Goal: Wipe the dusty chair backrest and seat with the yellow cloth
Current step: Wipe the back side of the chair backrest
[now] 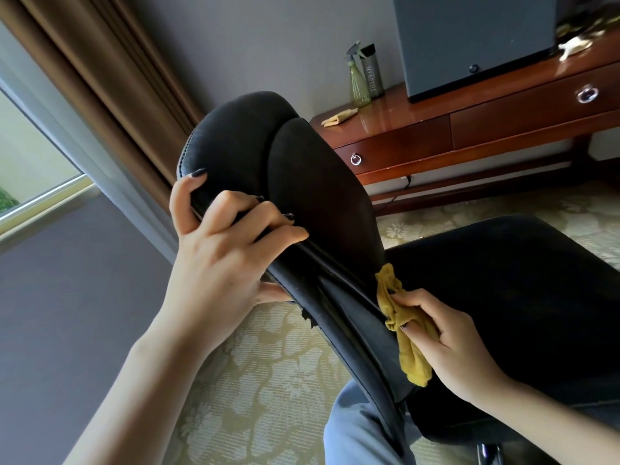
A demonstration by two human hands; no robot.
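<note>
One yellow cloth [411, 357] within right hand [456, 344]

Soft daylight enters from the window [30, 162] at left. Glare streaks the polished worktop [385, 119], while the black seat [503, 280] sinks into shadow. The wide lens bends and tilts the edges.

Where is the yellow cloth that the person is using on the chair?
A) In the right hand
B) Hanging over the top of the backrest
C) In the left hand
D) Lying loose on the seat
A: the right hand grips the cloth against the lower backrest, while the left hand grips the backrest's edge.
</note>
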